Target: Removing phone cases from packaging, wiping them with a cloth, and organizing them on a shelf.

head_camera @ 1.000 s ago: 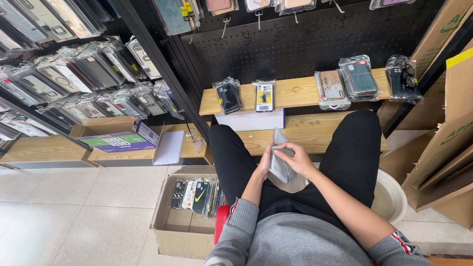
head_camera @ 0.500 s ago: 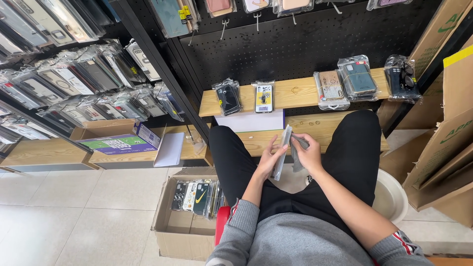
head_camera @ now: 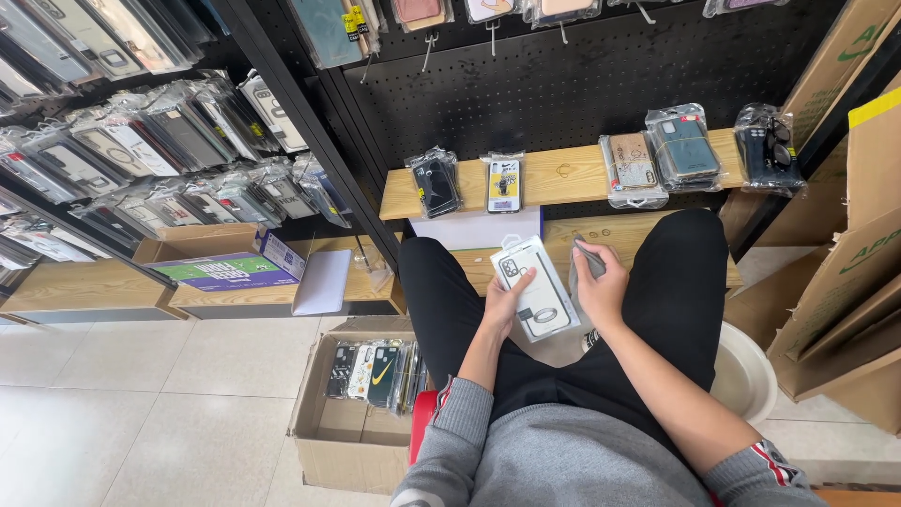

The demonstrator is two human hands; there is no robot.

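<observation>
The left hand (head_camera: pixel 504 299) is closed along the left edge of a white phone case (head_camera: pixel 537 289) in a clear sleeve, thumb on its face and fingers behind, holding it tilted over the lap between the knees. The right hand (head_camera: pixel 601 282) is just right of it, apart from it — fingers pinched shut on a small grey piece (head_camera: pixel 589 256), too small to tell what kind.

The case looks light and fairly stiff, but its plastic wrap is likely slick and crinkly; a hold along the long edges, as the left hand has now, seems safer than pinching the glossy face or the loose sleeve end.

Far of the hands, a wooden shelf (head_camera: pixel 563 178) carries more bagged cases. On the near left floor stands a cardboard box (head_camera: pixel 324 441) with cases on edge; at the right, a white basin (head_camera: pixel 746 376) beside the leg.
</observation>
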